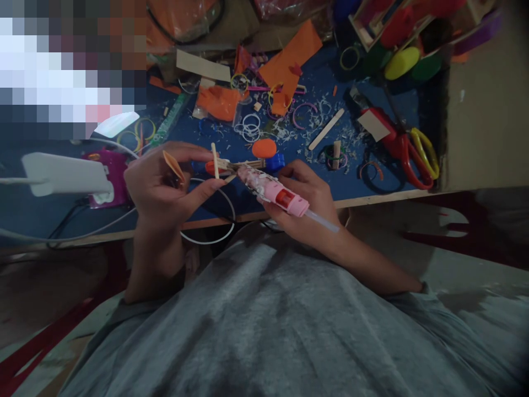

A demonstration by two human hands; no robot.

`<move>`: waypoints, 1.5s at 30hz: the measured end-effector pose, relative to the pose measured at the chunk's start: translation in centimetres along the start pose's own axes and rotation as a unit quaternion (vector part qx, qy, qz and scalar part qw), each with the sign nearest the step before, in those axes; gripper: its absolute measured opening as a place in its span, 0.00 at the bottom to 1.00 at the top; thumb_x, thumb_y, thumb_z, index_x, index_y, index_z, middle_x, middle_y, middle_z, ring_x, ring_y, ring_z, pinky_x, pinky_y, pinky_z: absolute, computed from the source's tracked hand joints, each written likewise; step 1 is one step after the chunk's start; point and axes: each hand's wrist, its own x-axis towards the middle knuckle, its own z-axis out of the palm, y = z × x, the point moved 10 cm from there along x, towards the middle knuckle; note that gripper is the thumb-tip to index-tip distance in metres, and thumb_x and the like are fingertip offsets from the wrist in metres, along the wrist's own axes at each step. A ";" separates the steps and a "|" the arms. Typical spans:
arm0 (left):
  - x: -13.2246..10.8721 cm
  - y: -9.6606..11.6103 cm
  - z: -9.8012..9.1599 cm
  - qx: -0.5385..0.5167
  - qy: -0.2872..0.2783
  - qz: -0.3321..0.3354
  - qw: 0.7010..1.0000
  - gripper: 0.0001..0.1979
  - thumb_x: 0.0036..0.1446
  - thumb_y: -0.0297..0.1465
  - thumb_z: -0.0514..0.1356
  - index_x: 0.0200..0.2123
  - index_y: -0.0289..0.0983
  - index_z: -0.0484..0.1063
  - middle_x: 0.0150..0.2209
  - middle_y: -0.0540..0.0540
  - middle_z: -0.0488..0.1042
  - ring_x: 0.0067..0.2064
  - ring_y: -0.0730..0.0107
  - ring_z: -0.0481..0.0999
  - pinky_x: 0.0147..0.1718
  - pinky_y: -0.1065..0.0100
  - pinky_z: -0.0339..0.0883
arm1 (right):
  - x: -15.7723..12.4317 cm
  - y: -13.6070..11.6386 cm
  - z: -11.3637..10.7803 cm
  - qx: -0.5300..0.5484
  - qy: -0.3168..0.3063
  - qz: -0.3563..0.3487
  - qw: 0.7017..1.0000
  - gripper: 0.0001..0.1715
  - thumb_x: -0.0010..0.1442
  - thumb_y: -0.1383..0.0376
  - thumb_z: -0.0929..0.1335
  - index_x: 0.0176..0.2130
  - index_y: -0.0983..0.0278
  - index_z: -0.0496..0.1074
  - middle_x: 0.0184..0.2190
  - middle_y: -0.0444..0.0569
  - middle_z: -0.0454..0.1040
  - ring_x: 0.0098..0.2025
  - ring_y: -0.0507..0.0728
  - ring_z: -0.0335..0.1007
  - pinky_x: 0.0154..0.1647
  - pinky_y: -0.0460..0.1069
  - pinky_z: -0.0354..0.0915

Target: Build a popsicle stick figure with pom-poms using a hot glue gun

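Observation:
My right hand (309, 193) grips a pink hot glue gun (285, 194), with a clear glue stick (322, 221) poking out of its back end. The gun's nozzle points left, close to a small wooden stick (215, 160) pinched upright between the thumb and fingers of my left hand (159, 182). A curled orange piece (173, 167) shows against the left palm. Behind the nozzle is a stick-built piece (252, 162) with an orange oval (263, 148) and a blue part (275, 161); whether the left fingers touch it, I cannot tell.
A white charger (66, 175) sits in a magenta power socket (108, 176), its cable looping near my left wrist. Red-handled scissors (413, 162), a loose craft stick (326, 129), orange scraps (219, 103) and several rings lie on the blue tabletop (347, 179).

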 end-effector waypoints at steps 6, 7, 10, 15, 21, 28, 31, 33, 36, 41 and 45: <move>-0.1 -0.2 0.0 0.000 -0.006 0.006 1.000 0.19 0.48 0.38 0.82 0.44 0.45 0.88 0.38 0.51 0.87 0.33 0.72 0.81 0.26 0.71 0.61 | 0.1 0.2 -0.2 0.011 0.005 -0.003 1.000 0.12 0.64 0.63 0.76 0.30 0.61 0.74 0.36 0.48 0.71 0.39 0.56 0.72 0.40 0.52 0.71; -0.2 -0.2 0.0 0.003 -0.010 0.008 1.000 0.19 0.49 0.39 0.82 0.44 0.44 0.88 0.38 0.51 0.86 0.32 0.73 0.80 0.26 0.71 0.60 | 0.1 0.2 -0.1 0.012 0.003 -0.001 1.000 0.12 0.64 0.63 0.76 0.31 0.61 0.74 0.37 0.48 0.71 0.39 0.56 0.72 0.40 0.52 0.71; -0.3 -0.4 0.0 0.008 -0.017 0.018 1.000 0.20 0.49 0.39 0.82 0.45 0.44 0.88 0.37 0.51 0.86 0.32 0.74 0.79 0.27 0.72 0.61 | 0.2 0.4 0.1 0.011 -0.008 0.007 1.000 0.12 0.64 0.63 0.76 0.30 0.61 0.75 0.35 0.47 0.71 0.39 0.56 0.72 0.40 0.53 0.71; -0.3 -0.6 0.0 -0.001 -0.014 0.014 1.000 0.20 0.49 0.39 0.82 0.46 0.45 0.88 0.38 0.50 0.86 0.33 0.72 0.80 0.28 0.70 0.63 | 0.2 0.5 0.4 0.008 -0.017 0.002 1.000 0.13 0.64 0.62 0.76 0.29 0.61 0.74 0.33 0.46 0.70 0.38 0.56 0.71 0.39 0.52 0.71; -0.2 -0.3 0.0 0.012 -0.007 0.022 1.000 0.19 0.50 0.42 0.81 0.44 0.45 0.87 0.29 0.53 0.79 0.35 0.67 0.84 0.28 0.69 0.65 | 0.1 0.5 0.7 -0.023 -0.017 -0.018 0.999 0.18 0.65 0.64 0.75 0.26 0.61 0.69 0.32 0.46 0.70 0.37 0.54 0.70 0.37 0.50 0.67; -0.2 -0.1 0.0 0.009 0.001 0.021 1.000 0.19 0.50 0.44 0.81 0.44 0.45 0.87 0.31 0.52 0.81 0.37 0.65 0.86 0.28 0.68 0.68 | -0.1 0.4 0.7 -0.024 -0.025 -0.016 0.999 0.20 0.65 0.66 0.72 0.25 0.61 0.64 0.32 0.46 0.70 0.35 0.53 0.68 0.34 0.50 0.64; -0.2 -0.1 0.0 0.002 0.002 0.024 1.000 0.19 0.50 0.42 0.81 0.44 0.45 0.87 0.28 0.53 0.78 0.36 0.65 0.85 0.28 0.69 0.67 | -0.2 0.5 0.7 -0.024 -0.023 -0.010 0.999 0.19 0.66 0.66 0.71 0.25 0.61 0.63 0.33 0.46 0.70 0.35 0.53 0.67 0.34 0.50 0.63; -0.2 -0.2 0.1 -0.002 -0.003 0.020 1.000 0.19 0.50 0.41 0.81 0.45 0.45 0.88 0.31 0.52 0.81 0.34 0.69 0.83 0.28 0.70 0.64 | -0.3 0.6 0.8 -0.027 -0.023 -0.005 0.999 0.19 0.66 0.67 0.71 0.25 0.61 0.64 0.34 0.47 0.70 0.35 0.53 0.67 0.34 0.50 0.63; -0.3 -0.3 0.0 0.000 -0.008 0.012 1.000 0.20 0.50 0.42 0.81 0.45 0.45 0.88 0.37 0.51 0.85 0.31 0.74 0.79 0.27 0.69 0.62 | -0.4 0.7 0.9 -0.035 -0.024 0.001 0.999 0.19 0.67 0.67 0.71 0.26 0.61 0.64 0.34 0.47 0.70 0.36 0.53 0.67 0.34 0.50 0.62; -0.4 -0.2 -0.1 0.000 -0.013 0.022 1.000 0.20 0.49 0.43 0.81 0.45 0.45 0.87 0.36 0.51 0.85 0.33 0.71 0.81 0.27 0.69 0.63 | -0.5 0.5 1.0 -0.064 -0.035 0.003 0.997 0.18 0.67 0.67 0.70 0.27 0.60 0.63 0.35 0.48 0.69 0.35 0.53 0.66 0.33 0.50 0.59; -0.4 -0.1 0.1 0.000 -0.031 0.027 0.999 0.20 0.49 0.40 0.81 0.46 0.46 0.87 0.40 0.51 0.86 0.37 0.67 0.85 0.32 0.66 0.71 | -0.5 0.4 0.9 -0.074 -0.030 0.012 0.997 0.19 0.68 0.66 0.69 0.27 0.60 0.62 0.35 0.48 0.68 0.34 0.53 0.64 0.33 0.51 0.58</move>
